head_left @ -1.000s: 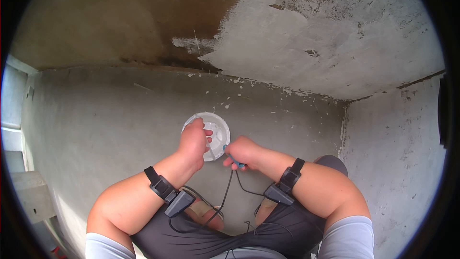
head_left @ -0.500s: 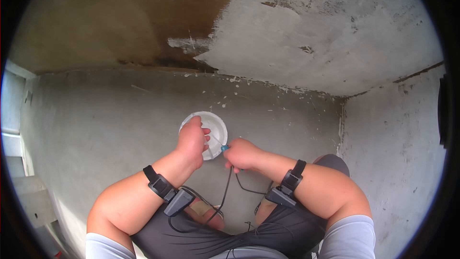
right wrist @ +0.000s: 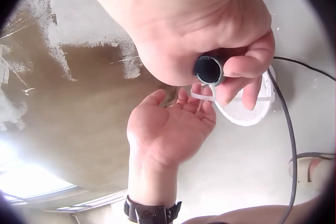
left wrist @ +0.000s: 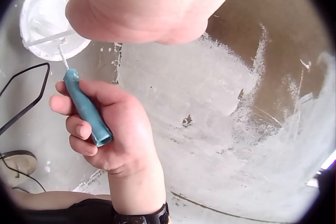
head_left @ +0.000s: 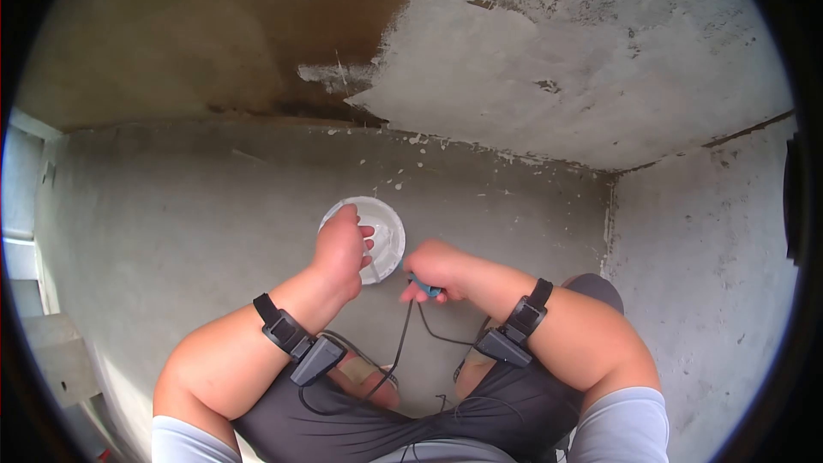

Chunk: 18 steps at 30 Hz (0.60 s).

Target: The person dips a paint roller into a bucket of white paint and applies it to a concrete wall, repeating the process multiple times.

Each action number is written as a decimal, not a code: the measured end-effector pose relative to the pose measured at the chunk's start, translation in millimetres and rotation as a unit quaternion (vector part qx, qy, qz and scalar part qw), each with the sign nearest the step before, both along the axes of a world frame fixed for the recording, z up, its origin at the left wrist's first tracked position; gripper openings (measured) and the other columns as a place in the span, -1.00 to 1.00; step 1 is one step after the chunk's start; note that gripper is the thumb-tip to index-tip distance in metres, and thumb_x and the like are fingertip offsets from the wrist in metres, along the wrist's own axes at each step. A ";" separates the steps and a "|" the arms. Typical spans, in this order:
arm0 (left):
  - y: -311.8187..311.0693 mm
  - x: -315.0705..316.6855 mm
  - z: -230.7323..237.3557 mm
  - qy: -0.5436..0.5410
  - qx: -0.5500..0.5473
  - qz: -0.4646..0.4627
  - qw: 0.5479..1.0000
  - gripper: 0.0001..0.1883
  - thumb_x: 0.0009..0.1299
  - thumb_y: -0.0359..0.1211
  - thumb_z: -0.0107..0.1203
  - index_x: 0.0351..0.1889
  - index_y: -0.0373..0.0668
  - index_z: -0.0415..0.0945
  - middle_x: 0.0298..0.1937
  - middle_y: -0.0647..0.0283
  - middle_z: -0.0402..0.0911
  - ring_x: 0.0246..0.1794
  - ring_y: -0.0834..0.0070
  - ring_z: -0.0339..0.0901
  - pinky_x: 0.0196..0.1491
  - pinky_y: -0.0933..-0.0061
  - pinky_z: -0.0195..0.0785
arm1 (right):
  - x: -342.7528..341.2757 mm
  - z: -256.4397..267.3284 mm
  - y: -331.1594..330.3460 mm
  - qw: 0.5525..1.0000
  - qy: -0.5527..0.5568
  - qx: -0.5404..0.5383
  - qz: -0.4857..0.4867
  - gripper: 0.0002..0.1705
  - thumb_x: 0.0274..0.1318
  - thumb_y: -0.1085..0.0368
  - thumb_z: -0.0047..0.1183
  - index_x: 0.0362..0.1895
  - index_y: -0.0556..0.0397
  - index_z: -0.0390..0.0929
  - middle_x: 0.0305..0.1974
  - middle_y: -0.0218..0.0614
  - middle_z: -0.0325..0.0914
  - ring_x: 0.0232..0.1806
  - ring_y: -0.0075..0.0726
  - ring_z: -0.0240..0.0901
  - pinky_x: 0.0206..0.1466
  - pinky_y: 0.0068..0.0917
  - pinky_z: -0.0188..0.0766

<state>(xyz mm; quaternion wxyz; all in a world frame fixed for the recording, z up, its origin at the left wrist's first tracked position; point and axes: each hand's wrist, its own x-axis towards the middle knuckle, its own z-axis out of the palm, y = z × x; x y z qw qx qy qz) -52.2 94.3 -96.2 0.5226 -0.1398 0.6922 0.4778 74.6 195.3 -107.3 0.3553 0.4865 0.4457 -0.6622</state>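
Note:
My right hand (head_left: pixel 435 267) grips a teal-handled tool. In the left wrist view the fingers curl round its teal handle (left wrist: pixel 86 106), and the thin pale shaft (left wrist: pixel 63 56) reaches to the white bucket (left wrist: pixel 84 50). My left hand (head_left: pixel 339 249) is over the left side of the bucket (head_left: pixel 393 227). In the right wrist view my left hand (right wrist: pixel 173 129) is palm up, its bent fingers hooked at the bucket's white carrying strip (right wrist: pixel 202 97). White material coats the bucket's inside. The tool's far end cannot be made out.
Grey floor (head_left: pixel 214 231) with white spatters surrounds the bucket. Beyond stands a patchy brown and white wall (head_left: pixel 497 60), with another wall (head_left: pixel 694 266) at the right. Black cables (head_left: pixel 403 343) hang between the arms, above the feet.
The teal handle has turned in my right hand, more of it showing now than half a second ago. My left hand keeps its place at the bucket. The whole view has shifted slightly.

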 end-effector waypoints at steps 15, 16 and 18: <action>5.1 1.6 0.1 -0.005 -0.002 -0.007 1.000 -0.48 0.53 -0.01 -0.17 0.23 -0.21 0.28 0.05 0.14 0.47 0.04 0.30 0.37 0.15 0.17 0.22 | 3.6 -15.9 0.5 0.999 -0.008 0.026 -0.019 -0.78 0.26 0.30 -0.10 -0.18 0.21 0.47 -0.38 -0.08 0.69 -0.69 -0.49 0.45 -0.74 -0.49 0.17; 5.2 1.9 0.7 -0.004 -0.003 -0.007 1.000 -0.48 0.53 0.00 -0.17 0.24 -0.21 0.28 0.06 0.14 0.47 0.05 0.29 0.37 0.15 0.17 0.21 | 3.6 -14.5 1.0 0.999 -0.010 0.023 -0.022 -0.79 0.26 0.30 -0.10 -0.21 0.20 0.47 -0.39 -0.08 0.68 -0.69 -0.50 0.44 -0.74 -0.49 0.17; 4.5 1.7 1.4 -0.002 -0.003 -0.007 1.000 -0.48 0.52 0.00 -0.17 0.24 -0.21 0.28 0.07 0.13 0.47 0.06 0.29 0.37 0.16 0.16 0.21 | 2.0 -7.1 1.9 1.000 -0.011 0.013 -0.006 -0.73 0.26 0.31 -0.19 -0.04 0.18 0.43 -0.36 -0.06 0.67 -0.68 -0.48 0.46 -0.74 -0.48 0.18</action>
